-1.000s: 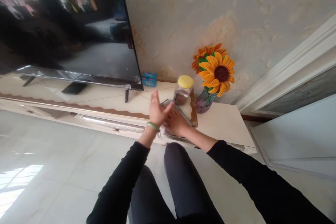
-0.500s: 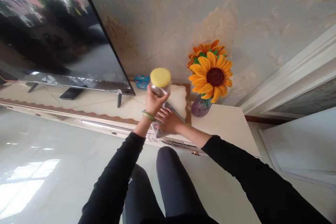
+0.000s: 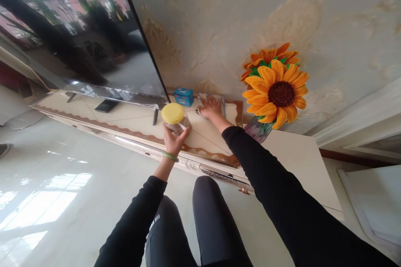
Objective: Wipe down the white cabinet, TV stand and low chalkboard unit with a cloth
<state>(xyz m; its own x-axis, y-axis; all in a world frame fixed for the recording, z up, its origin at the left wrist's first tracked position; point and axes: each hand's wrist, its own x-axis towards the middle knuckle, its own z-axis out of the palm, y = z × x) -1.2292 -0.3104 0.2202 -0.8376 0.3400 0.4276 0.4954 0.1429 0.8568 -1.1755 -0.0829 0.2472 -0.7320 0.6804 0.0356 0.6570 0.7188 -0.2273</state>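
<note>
My left hand [image 3: 174, 140] is wrapped round a clear jar [image 3: 176, 120] with a yellow lid and holds it over the front part of the cream TV cabinet [image 3: 206, 139]. My right hand [image 3: 210, 107] lies flat, fingers spread, pressing a grey cloth [image 3: 219, 102] onto the cabinet top near the wall. A small blue box [image 3: 184, 96] stands just left of that hand.
A large flat TV [image 3: 84, 46] stands on the cabinet to the left, its foot [image 3: 155, 114] close to the jar. A vase of artificial sunflowers [image 3: 274, 91] stands to the right of my right arm. Glossy tiled floor lies below, with my knees in front.
My left hand took the jar off the cabinet, raised it, then brought it lower and forward. My right hand slid the cloth from the front edge back toward the wall.
</note>
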